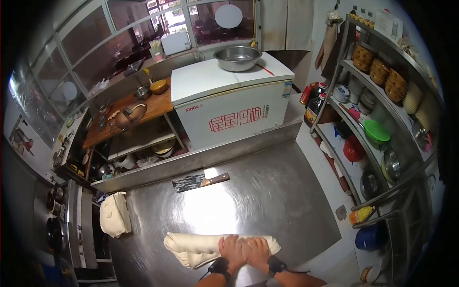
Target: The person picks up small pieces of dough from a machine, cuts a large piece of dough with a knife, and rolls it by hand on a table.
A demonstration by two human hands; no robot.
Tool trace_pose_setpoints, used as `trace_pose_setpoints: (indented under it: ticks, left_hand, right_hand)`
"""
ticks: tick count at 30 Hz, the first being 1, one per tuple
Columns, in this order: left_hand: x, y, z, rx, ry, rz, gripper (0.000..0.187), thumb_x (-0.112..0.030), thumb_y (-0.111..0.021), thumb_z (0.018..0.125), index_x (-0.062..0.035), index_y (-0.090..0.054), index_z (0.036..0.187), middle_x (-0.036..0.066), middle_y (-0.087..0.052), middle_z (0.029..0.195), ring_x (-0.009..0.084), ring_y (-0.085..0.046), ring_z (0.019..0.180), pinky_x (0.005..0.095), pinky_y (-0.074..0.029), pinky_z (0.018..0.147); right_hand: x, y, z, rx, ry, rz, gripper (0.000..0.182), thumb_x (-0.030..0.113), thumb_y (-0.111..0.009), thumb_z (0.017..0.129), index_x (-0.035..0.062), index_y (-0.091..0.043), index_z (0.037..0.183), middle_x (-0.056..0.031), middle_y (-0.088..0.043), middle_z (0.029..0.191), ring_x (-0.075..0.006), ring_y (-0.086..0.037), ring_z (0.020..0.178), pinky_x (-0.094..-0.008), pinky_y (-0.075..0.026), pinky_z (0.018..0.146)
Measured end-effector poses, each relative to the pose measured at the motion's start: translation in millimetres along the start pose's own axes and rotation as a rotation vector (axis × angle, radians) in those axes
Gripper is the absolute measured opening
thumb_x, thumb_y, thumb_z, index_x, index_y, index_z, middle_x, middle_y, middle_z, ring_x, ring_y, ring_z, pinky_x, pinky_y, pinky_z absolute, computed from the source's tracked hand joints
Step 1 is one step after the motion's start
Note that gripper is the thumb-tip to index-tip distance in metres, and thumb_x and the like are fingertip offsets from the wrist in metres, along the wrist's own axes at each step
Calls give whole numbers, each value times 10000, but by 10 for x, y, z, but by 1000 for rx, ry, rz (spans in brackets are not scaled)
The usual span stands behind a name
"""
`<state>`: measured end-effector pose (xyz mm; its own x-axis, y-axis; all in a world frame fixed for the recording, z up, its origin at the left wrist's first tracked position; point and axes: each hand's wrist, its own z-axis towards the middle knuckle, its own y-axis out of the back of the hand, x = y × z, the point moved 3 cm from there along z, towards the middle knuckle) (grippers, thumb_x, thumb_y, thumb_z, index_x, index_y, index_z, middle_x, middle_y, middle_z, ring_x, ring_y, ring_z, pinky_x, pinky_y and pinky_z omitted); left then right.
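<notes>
A long, thick roll of pale dough [191, 246] lies across the steel worktop near its front edge. My left hand [233, 252] rests on the right half of this roll, its fingers bent over the top. Right beside it, touching it, my right hand [256, 251] presses on the dough close to the roll's right end. Both wrists carry dark bands. A second lump of dough [114, 215] sits at the worktop's left edge. Beyond the roll lies a cleaver [201, 182], its dark blade pointing left and its wooden handle right.
The steel worktop [296, 191] has a raised back edge. Behind it stands a white chest freezer [229, 107] with a metal basin [237, 58] on top. Metal shelves [351, 103] with bowls rise at the right. A wooden board [162, 103] is at the back left.
</notes>
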<state>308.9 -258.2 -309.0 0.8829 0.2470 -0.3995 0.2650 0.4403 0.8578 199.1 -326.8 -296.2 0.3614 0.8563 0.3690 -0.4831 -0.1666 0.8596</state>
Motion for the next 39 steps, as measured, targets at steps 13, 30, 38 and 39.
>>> trace_pose_setpoints:
  ticks: [13,30,38,39]
  left_hand:
    - [368,-525,1664,59,258,104,387,-298,-524,898,-38,-738,709,174,-706,745,346,-661,746,470,-525,671]
    - [-307,-336,913,-81,-33,-5,259,-240,-594,799,-99,-729,970,105,-687,997,305,-628,974,475,-432,921]
    - [42,-988,1861,-52,171,67,268,-259,-588,835,-112,-663,624,118,-691,686,309,-658,697,436,-497,729]
    - [16,-935,1924,-54,160,66,283,-262,-582,844,-104,-667,624,125,-696,705,313,-660,716,441,-496,729]
  right_hand:
    - [-1082,-416,1279,-134,-244,79,400,303,-730,803,51,-700,1112,-129,-699,1145,-316,-598,1181,-486,-454,967]
    - [-802,67,378,78,-137,122,448,180,-679,794,86,-630,1230,-102,-625,1253,-302,-572,1179,-466,-412,1003]
    - [-1460,-98,1107,126,-371,145,439,287,-741,803,91,-632,1180,-97,-661,1110,-309,-577,1134,-467,-434,949]
    - [-1464,-121,1137,108,-370,130,439,287,-741,803,91,-632,1180,-97,-661,1110,-309,-577,1134,-467,-434,949]
